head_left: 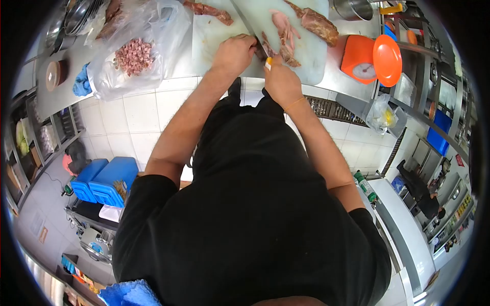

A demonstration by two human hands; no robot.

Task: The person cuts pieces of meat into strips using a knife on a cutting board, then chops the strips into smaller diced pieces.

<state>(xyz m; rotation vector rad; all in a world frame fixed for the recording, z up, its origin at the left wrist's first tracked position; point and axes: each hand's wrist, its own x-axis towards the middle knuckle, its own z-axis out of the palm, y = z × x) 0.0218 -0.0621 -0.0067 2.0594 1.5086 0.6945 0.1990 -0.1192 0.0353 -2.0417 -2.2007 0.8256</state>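
Observation:
My right hand (284, 81) is closed around a knife (269, 61), whose yellow handle end shows at the fingers. Its blade seems to point away from me over the cutting board (312, 61). My left hand (234, 54) has its fingers curled on a dark piece of meat (260, 51) beside the blade, partly hidden by the fingertips. Just right of the knife lie sliced pieces of pinkish meat (287, 43). A larger browned chunk of meat (319, 26) rests at the far right of the board, and another meat strip (210, 11) at the far left.
Left of the board, a clear plastic bag (166, 48) holds diced meat (133, 57). Nearby are a blue cloth (81, 81) and a lidded tub (56, 75). An orange scale (357, 58) with an orange plate (387, 61) stands right. A metal pot (353, 9) is behind it. Another person (421, 191) is far right.

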